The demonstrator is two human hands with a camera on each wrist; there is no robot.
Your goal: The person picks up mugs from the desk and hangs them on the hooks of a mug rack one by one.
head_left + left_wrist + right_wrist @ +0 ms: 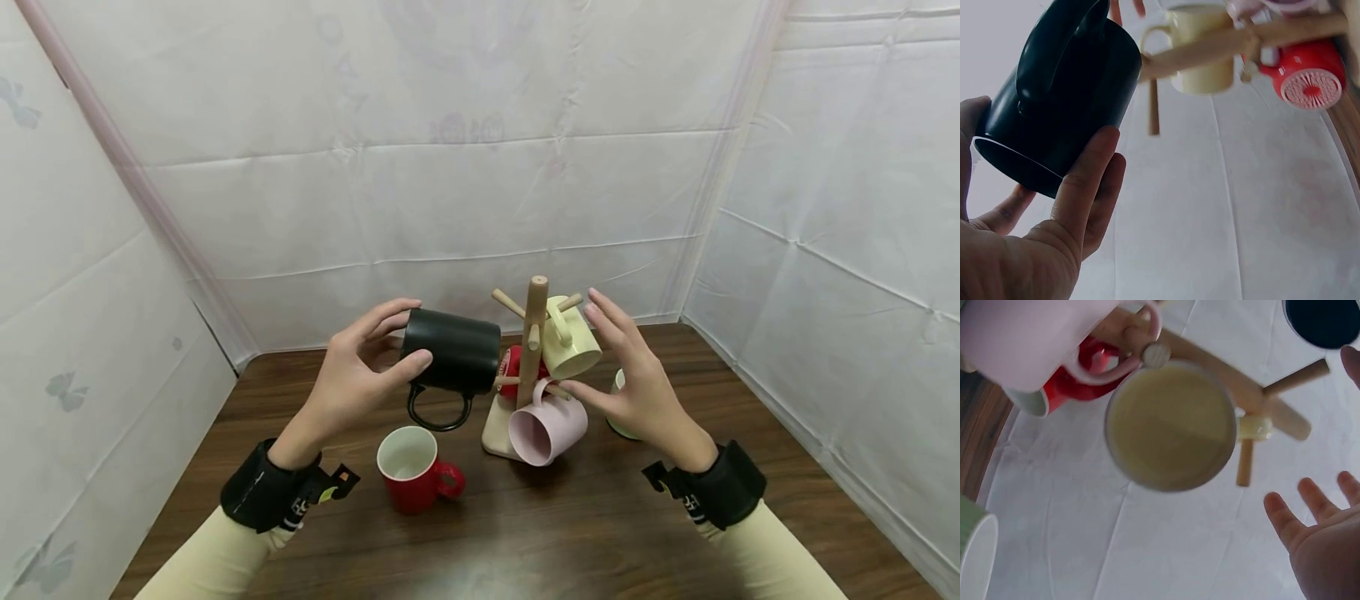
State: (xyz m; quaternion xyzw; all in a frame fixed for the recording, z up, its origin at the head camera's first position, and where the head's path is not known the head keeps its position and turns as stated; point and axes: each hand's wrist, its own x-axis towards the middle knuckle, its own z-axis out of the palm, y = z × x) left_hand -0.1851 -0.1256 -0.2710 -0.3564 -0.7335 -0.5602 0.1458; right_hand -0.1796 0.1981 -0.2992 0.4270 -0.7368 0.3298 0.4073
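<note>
My left hand [348, 379] grips a black mug [453, 350] on its side in the air, thumb on the near side and fingers behind. The mug's handle hangs downward, and its base faces a wooden mug tree [536, 304]. A pale yellow mug [573, 350] hangs by its handle from an upper peg; a pink mug [551, 429] hangs lower at the front. Behind the post is a red mug [1310, 72] with a patterned base. To the right of the yellow mug, my right hand [637, 387] is spread with nothing in it.
A red mug with a white inside [414, 479] stands upright on the dark wooden table [555, 533], front left of the mug tree. A green mug [974, 550] is partly hidden behind my right hand. White sheeting [465, 192] encloses the table at the back and sides.
</note>
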